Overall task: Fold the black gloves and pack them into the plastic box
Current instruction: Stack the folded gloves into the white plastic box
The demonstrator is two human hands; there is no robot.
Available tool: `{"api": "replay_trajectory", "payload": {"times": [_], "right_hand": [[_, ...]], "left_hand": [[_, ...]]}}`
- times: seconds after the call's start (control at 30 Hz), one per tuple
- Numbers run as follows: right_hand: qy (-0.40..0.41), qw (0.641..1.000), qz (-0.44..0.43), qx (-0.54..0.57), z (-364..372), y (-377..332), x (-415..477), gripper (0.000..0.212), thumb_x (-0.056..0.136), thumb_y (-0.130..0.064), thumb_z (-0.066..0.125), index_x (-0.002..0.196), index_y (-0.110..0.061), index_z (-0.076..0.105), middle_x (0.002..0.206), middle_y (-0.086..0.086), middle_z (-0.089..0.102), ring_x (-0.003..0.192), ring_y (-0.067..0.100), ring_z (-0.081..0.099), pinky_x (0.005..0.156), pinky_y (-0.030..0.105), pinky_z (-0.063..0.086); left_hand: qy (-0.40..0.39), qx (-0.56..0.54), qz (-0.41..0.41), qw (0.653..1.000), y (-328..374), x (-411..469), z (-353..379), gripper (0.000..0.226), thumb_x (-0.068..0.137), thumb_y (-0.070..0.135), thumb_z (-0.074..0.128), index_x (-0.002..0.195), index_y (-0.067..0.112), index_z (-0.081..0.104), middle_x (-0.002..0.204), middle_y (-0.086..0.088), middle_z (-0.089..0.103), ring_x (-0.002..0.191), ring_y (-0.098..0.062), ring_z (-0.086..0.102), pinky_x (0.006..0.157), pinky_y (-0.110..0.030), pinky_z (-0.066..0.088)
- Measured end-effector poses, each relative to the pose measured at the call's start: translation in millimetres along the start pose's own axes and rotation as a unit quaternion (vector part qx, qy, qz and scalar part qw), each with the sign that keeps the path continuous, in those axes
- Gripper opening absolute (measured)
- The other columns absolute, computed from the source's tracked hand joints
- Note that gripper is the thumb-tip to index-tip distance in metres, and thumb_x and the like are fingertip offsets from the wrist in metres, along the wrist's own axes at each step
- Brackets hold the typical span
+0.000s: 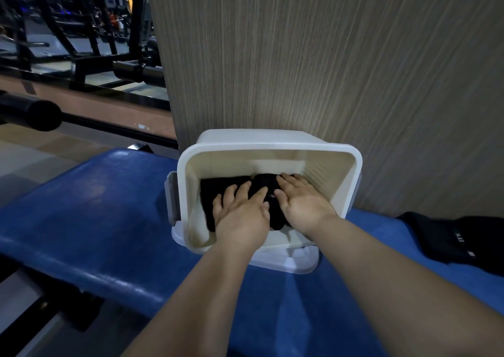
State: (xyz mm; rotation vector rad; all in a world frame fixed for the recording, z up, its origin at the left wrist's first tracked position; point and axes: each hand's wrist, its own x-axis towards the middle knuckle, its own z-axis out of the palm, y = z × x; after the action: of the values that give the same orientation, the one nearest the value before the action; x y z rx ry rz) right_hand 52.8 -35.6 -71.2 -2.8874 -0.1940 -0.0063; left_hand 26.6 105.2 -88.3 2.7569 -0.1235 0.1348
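Inside the plastic box (272, 149) we are pressing the black gloves (218, 190) onto its floor, left hand (240, 214) and right hand (302, 201) lying flat, fingers straight and gripping nothing. Packing is looking nearly done, so next we are likely lifting both hands out without dragging fabric. A wood-grain panel (327, 56) is standing behind the box, a blue bench (95, 206) lying under it.

blue padded bench (95, 220) | wood-grain panel (327, 56) — behind it | gym machines (81, 23) — far left
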Motion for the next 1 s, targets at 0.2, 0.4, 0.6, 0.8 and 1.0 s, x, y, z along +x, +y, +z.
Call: {"api": "replay_trajectory", "payload": {"times": [0.2,0.4,0.6,0.8,1.0], "right_hand": [[-0.001,1.000,-0.002,0.006,-8.2,-2.1,0.5,0.051,0.105,-0.036,0.023,0.152,-0.017,0.020,0.161,-0.001,0.015,0.148,0.017,0.006,0.118,0.027,0.002],[0.094,0.995,-0.029,0.010,-29.3,-12.0,-20.6,0.050,0.104,-0.033,0.027,0.152,-0.018,0.022,0.160,0.001,0.018,0.148,0.020,0.007,0.118,0.031,0.008],[0.133,0.989,-0.035,0.057,-28.2,-4.7,-66.3,0.048,0.101,-0.026,0.039,0.148,-0.018,0.033,0.153,0.001,0.034,0.144,0.018,0.022,0.116,0.030,0.019],[0.154,0.984,-0.001,0.084,-22.9,30.8,-123.3,0.038,0.098,-0.022,0.045,0.135,-0.024,0.050,0.133,-0.005,0.054,0.126,0.016,0.042,0.100,0.028,0.036],[0.135,0.980,0.107,0.103,-14.6,107.1,-159.8,0.035,0.097,-0.024,0.048,0.131,-0.023,0.054,0.130,-0.002,0.056,0.119,0.017,0.052,0.099,0.031,0.042]], "left_hand": [[0.005,-0.018,0.001,1.000,1.2,0.5,-6.0,0.044,0.101,0.042,0.024,0.146,0.047,0.026,0.158,0.011,0.019,0.145,-0.017,0.007,0.118,-0.041,0.003],[0.062,-0.062,0.016,0.996,4.5,-11.5,-18.6,0.043,0.101,0.040,0.030,0.144,0.043,0.034,0.155,0.009,0.029,0.144,-0.016,0.010,0.119,-0.042,-0.001],[0.099,-0.078,0.032,0.992,16.9,-41.0,-16.8,0.043,0.100,0.039,0.036,0.143,0.036,0.038,0.153,0.010,0.033,0.143,-0.016,0.013,0.117,-0.040,0.008],[0.125,-0.101,0.041,0.986,44.6,-73.4,0.2,0.045,0.097,0.038,0.045,0.140,0.029,0.041,0.151,0.007,0.032,0.138,-0.017,0.016,0.110,-0.035,0.014],[0.060,-0.130,0.058,0.988,85.4,-92.4,27.5,0.034,0.097,0.035,0.045,0.130,0.028,0.049,0.136,0.010,0.042,0.127,-0.014,0.024,0.105,-0.029,0.020]]}}
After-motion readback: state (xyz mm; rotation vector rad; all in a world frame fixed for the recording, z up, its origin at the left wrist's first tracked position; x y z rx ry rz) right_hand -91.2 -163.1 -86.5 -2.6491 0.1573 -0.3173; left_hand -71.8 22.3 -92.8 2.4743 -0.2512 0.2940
